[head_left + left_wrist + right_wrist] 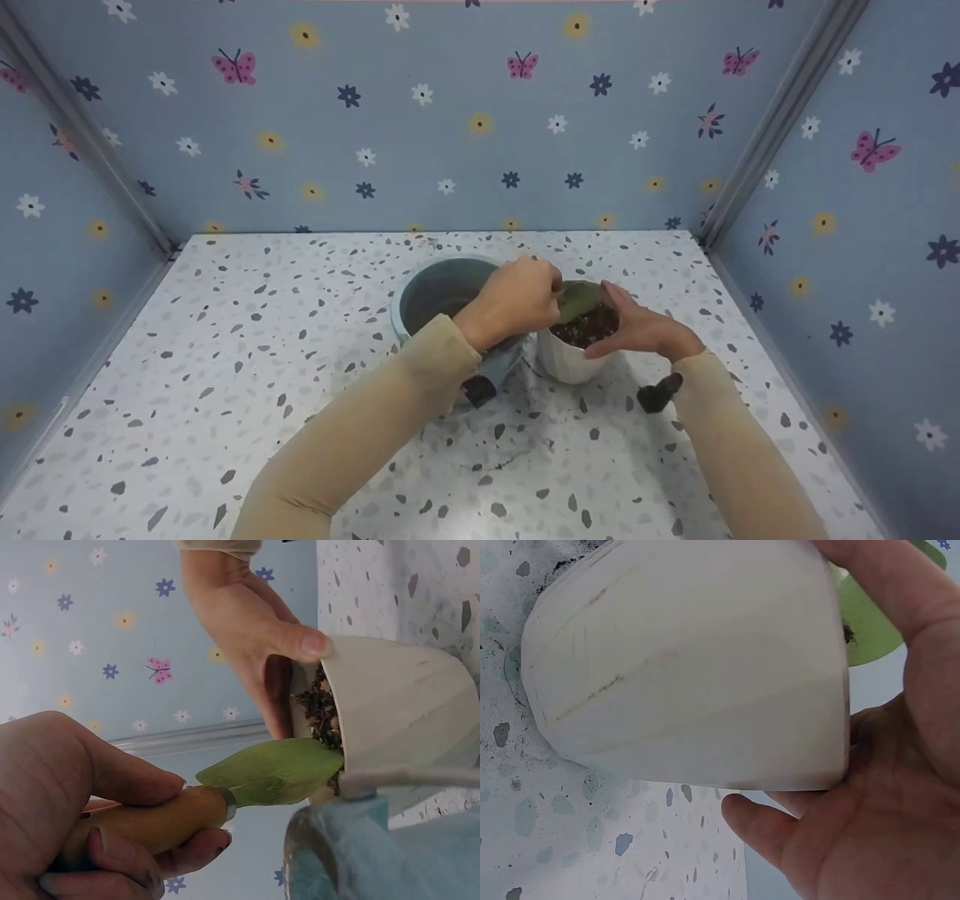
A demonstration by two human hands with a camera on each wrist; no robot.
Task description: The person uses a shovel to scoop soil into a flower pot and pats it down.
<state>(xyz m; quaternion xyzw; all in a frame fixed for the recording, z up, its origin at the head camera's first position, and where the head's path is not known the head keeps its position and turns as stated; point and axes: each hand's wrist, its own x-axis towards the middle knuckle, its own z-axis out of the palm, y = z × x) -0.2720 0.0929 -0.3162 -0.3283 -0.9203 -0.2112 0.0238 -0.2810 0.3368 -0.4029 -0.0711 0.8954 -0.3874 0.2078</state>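
Observation:
My left hand (517,296) grips the wooden handle (157,821) of a small garden trowel (274,772). Its green blade points into the pot's mouth, and the tip touches the dark soil (322,709). My right hand (637,326) holds the rim of a white flower pot (566,360), with thumb and fingers spread around it. The pot (690,675) stands on the table; faint brown streaks mark its side in the right wrist view. Left of it is a blue-green bucket (400,307), partly hidden behind my left hand and sleeve.
Terrazzo-patterned table (285,315) carries all of this, with dark soil crumbs (495,466) in front of the bucket. Blue flowered walls (450,112) enclose the back and sides. A dark device (656,395) is at my right wrist.

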